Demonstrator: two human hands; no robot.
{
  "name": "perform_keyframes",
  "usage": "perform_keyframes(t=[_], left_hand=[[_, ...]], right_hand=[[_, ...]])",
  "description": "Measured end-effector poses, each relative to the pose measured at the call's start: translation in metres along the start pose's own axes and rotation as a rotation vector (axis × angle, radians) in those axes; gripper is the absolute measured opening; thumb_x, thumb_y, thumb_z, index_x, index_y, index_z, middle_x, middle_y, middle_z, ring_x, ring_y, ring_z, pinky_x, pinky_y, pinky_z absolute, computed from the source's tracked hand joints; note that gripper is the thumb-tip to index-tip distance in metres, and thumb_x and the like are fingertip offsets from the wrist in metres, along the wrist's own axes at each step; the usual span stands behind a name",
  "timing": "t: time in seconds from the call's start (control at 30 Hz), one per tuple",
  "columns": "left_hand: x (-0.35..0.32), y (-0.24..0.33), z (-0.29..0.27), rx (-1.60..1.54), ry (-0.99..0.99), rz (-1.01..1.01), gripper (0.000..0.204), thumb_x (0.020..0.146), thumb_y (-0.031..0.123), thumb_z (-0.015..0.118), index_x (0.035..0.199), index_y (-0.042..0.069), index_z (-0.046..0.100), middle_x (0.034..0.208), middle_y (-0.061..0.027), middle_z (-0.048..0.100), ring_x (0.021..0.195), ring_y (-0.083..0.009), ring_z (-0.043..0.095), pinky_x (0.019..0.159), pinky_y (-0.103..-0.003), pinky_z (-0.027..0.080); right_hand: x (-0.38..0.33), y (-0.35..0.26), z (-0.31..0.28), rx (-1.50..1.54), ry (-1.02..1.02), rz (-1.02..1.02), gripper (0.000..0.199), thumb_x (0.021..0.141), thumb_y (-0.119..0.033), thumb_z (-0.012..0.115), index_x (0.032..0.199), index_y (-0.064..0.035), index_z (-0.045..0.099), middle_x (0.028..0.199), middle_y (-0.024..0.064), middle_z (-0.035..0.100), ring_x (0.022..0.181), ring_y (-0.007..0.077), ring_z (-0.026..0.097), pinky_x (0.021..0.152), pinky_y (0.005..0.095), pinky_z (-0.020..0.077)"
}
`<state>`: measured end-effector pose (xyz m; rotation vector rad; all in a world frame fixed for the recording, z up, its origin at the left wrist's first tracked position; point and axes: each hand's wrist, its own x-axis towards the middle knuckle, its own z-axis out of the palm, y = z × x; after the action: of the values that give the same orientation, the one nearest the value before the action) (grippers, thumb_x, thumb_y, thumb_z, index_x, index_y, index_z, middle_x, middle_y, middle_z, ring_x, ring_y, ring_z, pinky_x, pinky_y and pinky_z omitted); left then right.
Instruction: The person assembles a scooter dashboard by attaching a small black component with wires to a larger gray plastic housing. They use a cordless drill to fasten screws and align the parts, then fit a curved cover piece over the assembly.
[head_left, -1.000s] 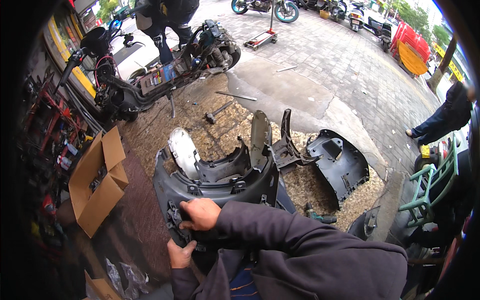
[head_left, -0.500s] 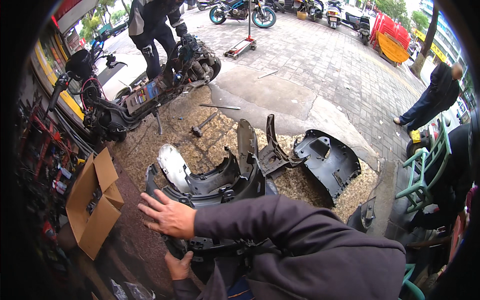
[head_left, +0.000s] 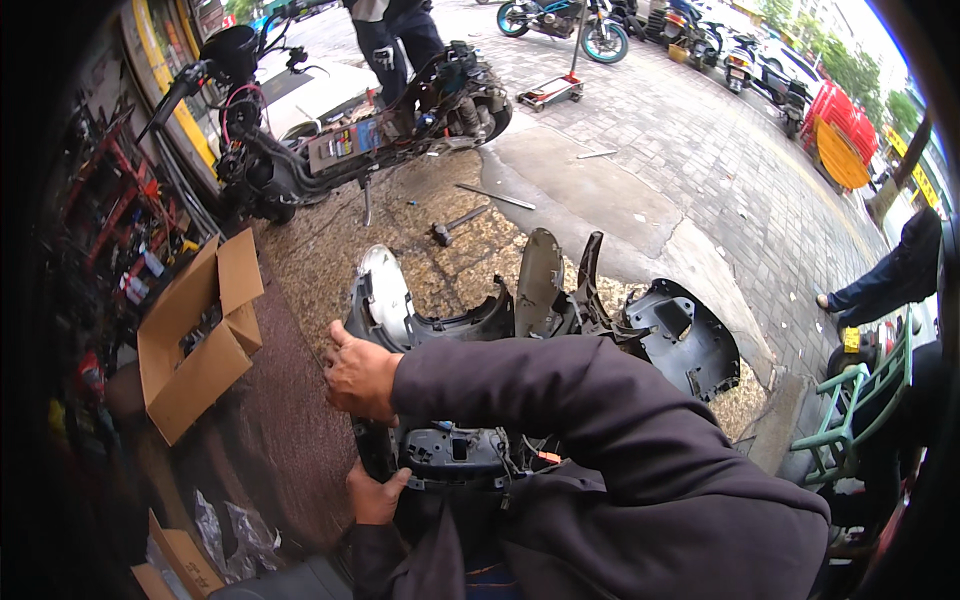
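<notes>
Hands [head_left: 362,382] [head_left: 375,498] on dark panel [head_left: 425,448], right beyond left.

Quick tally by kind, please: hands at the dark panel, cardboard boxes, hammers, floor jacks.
Hands at the dark panel: 2 (left hand, right hand)
Cardboard boxes: 2 (mid-left box, lower-left box)
Hammer: 1
Floor jack: 1
Total: 6

A dark grey, curved panel of moulded plastic [head_left: 428,450] stands tilted close against the person's body, its recessed face pierced by a small rectangular opening. The right hand [head_left: 362,376] wraps its upper left edge, the left hand [head_left: 375,496] holds its lower left corner, and a sleeve hides part of it.
</notes>
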<state>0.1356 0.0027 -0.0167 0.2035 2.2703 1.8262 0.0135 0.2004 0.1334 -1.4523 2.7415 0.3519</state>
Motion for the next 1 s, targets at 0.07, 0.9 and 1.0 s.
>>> perform_keyframes(t=[0.07, 0.9, 1.0], left_hand=[[-0.001, 0.008, 0.002, 0.058, 0.029, -0.027, 0.048, 0.071, 0.009, 0.081, 0.115, -0.003, 0.066, 0.1, -0.011, 0.072, 0.092, -0.0208, 0.068, 0.088, -0.036, 0.052], [0.044, 0.144, -0.006, 0.514, 0.314, 0.553, 0.019, 0.069, 0.001, 0.071, 0.086, 0.0, 0.065, 0.081, -0.0156, 0.062, 0.075, -0.0357, 0.064, 0.066, -0.041, 0.05], [0.044, 0.133, -0.012, 0.478, 0.237, 0.553, 0.024, 0.072, 0.008, 0.077, 0.092, -0.001, 0.067, 0.087, -0.0157, 0.063, 0.08, -0.0346, 0.065, 0.069, -0.04, 0.051]], right_hand=[[0.0, 0.001, -0.008, 0.005, -0.081, -0.017, 0.062, 0.062, -0.045, 0.086, 0.115, -0.016, 0.073, 0.116, 0.0101, 0.069, 0.125, 0.0357, 0.056, 0.112, 0.0663, 0.0239], [-0.12, 0.039, -0.065, 0.16, 0.404, 0.19, 0.045, 0.069, -0.034, 0.087, 0.097, -0.006, 0.066, 0.089, 0.0119, 0.069, 0.087, 0.036, 0.069, 0.072, 0.0452, 0.0542], [-0.111, 0.038, -0.062, 0.179, 0.404, 0.184, 0.046, 0.068, -0.034, 0.087, 0.097, -0.0065, 0.066, 0.088, 0.0115, 0.068, 0.087, 0.0354, 0.069, 0.073, 0.0457, 0.0537]])
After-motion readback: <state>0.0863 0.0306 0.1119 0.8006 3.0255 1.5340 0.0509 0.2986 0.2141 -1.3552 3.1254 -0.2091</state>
